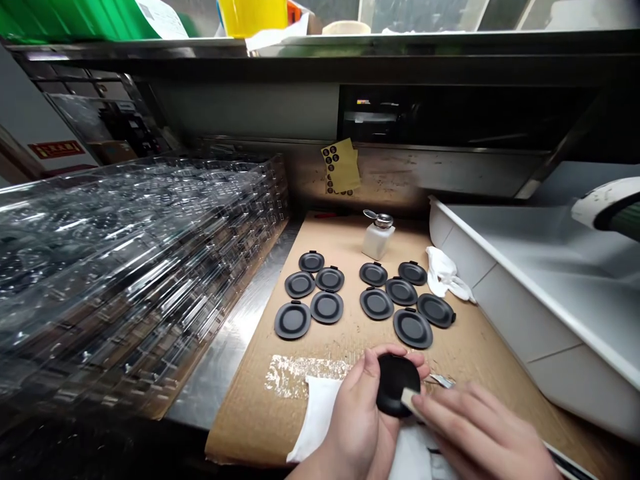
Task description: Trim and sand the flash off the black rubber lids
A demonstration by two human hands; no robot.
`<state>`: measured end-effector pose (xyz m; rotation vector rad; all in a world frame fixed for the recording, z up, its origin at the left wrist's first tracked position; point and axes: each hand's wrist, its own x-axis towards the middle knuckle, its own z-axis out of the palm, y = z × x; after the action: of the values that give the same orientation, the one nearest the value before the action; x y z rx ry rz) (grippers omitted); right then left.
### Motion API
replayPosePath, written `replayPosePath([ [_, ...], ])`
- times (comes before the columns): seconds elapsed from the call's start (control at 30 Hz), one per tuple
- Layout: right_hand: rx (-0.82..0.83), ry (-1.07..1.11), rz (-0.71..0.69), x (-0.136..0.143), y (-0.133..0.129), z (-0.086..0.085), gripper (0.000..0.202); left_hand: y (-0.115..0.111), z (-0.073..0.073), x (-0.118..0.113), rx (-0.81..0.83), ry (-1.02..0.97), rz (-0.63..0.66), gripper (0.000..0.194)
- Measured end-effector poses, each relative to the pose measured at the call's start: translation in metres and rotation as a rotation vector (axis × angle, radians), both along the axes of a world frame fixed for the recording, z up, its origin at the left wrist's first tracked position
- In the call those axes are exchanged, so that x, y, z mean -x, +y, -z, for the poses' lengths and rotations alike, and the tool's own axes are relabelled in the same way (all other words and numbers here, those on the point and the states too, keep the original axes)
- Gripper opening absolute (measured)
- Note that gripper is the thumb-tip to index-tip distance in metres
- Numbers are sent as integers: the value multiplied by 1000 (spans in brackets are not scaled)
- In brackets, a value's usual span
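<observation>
My left hand (356, 410) is closed around the rim of a black oval plastic lid (396, 381), its dark face turned up. In my right hand (483, 427), slightly blurred, is a small pale flat-ended piece (409, 399) whose tip meets the lid's lower right edge; the rest of it is hidden by my fingers. Under my hands lies a white cloth (320, 410). Beyond them, similar black lids with small tabs lie on the cardboard in two groups, one at the left (327, 307) and one at the right (413, 327).
A white pump bottle (379, 239) stands at the back of the cardboard sheet (260, 400). A crumpled white cloth (443, 272) lies by a white bin (495, 287) on the right. Stacked clear plastic trays (200, 267) fill the left. A metal shelf (425, 43) runs overhead.
</observation>
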<state>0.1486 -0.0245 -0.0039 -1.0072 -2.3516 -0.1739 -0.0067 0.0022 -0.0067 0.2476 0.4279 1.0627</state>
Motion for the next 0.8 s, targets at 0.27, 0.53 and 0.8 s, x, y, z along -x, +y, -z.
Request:
replayPosePath([
  [0.27, 75, 70, 100, -2, 16, -9, 33, -1, -5, 3, 2, 84, -27, 29],
  [0.53, 52, 84, 186, 3, 9, -7, 33, -2, -5, 2, -2, 138, 18, 29],
  [0.8, 8, 20, 77, 11, -16, 6, 33, -2, -6, 2, 52, 16, -31, 31],
])
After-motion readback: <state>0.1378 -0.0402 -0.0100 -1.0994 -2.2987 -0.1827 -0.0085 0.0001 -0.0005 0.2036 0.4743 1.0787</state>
